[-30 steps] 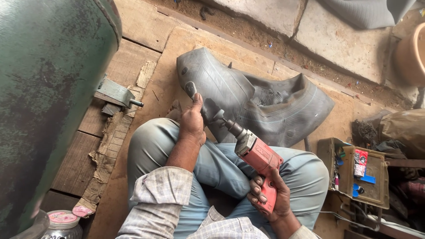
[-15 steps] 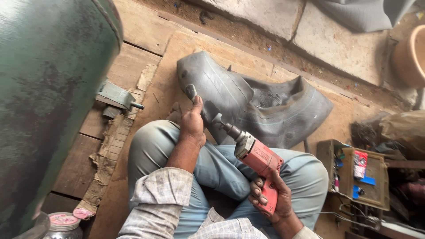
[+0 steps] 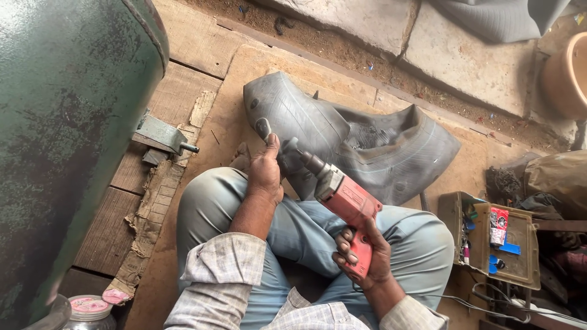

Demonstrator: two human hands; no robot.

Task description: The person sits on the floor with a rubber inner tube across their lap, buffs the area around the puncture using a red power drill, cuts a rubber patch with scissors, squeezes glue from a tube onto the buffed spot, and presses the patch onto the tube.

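Seen from my head camera. My left hand presses down on the grey inner tube, fingers curled over its near fold; what lies beneath the palm is hidden. My right hand is wrapped fully round the handle of the red power tool, whose metal tip meets the rubber just beside my left thumb; the contact point itself is hard to make out. The tube lies crumpled on a tan board, in front of my crossed legs. A green tank is cut off at the left edge. A small tray of oddments sits to my right, its contents too small to identify. Beyond the board: bare earth and stone slabs.
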